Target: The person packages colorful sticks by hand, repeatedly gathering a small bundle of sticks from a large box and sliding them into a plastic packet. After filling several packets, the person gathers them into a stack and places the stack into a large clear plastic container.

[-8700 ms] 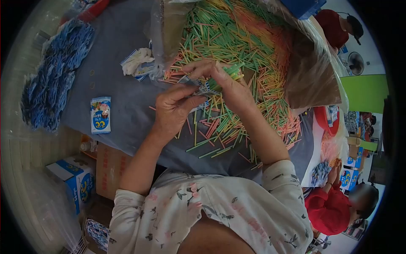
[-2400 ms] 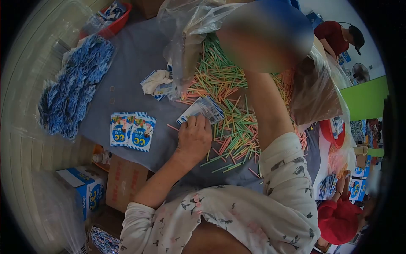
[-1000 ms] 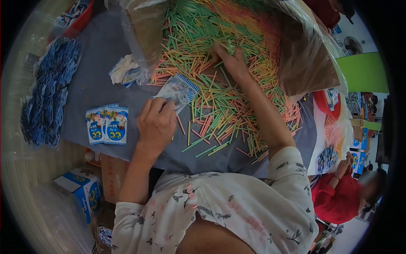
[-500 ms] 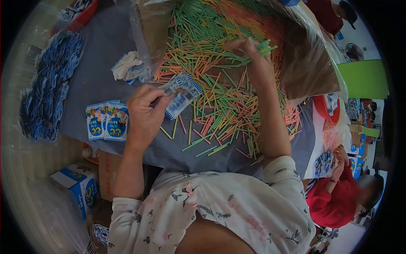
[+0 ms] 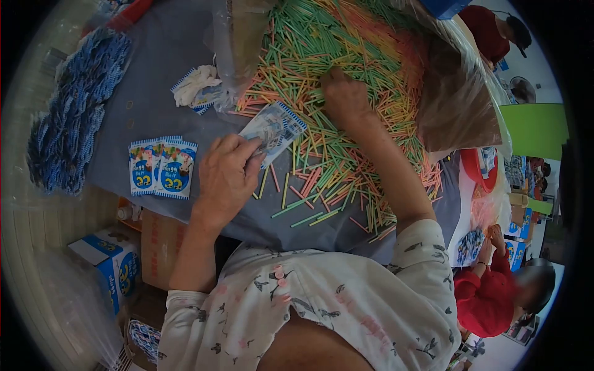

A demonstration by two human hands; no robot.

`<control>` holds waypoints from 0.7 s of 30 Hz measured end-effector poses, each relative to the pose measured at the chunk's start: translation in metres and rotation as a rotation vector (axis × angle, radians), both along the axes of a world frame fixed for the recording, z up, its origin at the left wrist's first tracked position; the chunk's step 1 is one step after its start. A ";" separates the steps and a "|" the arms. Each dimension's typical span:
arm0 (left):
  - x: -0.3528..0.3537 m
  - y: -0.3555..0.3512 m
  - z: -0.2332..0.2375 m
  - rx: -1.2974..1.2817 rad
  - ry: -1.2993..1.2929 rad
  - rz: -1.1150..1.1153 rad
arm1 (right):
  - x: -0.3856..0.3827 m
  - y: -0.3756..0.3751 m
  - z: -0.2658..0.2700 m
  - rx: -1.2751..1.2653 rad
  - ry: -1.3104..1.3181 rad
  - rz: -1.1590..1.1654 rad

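Observation:
My left hand (image 5: 230, 174) is closed on the edge of a printed plastic packet (image 5: 279, 128) with blue striped ends, held over the table. My right hand (image 5: 346, 104) is down in the heap of thin colored sticks (image 5: 322, 182), green, yellow and pink. Its fingers are curled and partly hidden, so what they hold does not show. Several blue-and-white packets (image 5: 176, 170) lie overlapping to the left of my left hand. Above them, a crumpled white cloth-like thing (image 5: 197, 85) rests on another packet.
A long pile of blue-striped packets (image 5: 80, 111) lies at far left. Clear plastic sheeting (image 5: 461, 93) edges the heap on the right. Cartons (image 5: 114, 266) stand below the table's left side. A person in red (image 5: 489, 300) works at the right, near a red basin (image 5: 479, 170).
My right hand has moved left and down into the heap; the bunch of green sticks it held no longer shows. My left hand has shifted slightly right and down, still holding the packet.

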State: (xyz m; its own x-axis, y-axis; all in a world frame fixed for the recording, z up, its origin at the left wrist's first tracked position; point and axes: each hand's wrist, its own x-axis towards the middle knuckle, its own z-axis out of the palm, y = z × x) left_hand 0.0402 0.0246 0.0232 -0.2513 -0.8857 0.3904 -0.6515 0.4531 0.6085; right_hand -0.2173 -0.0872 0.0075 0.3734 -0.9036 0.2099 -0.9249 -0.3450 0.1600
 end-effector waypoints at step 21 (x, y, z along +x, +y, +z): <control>-0.007 -0.015 -0.004 0.042 -0.085 0.006 | -0.012 0.049 0.036 0.936 -2.066 0.388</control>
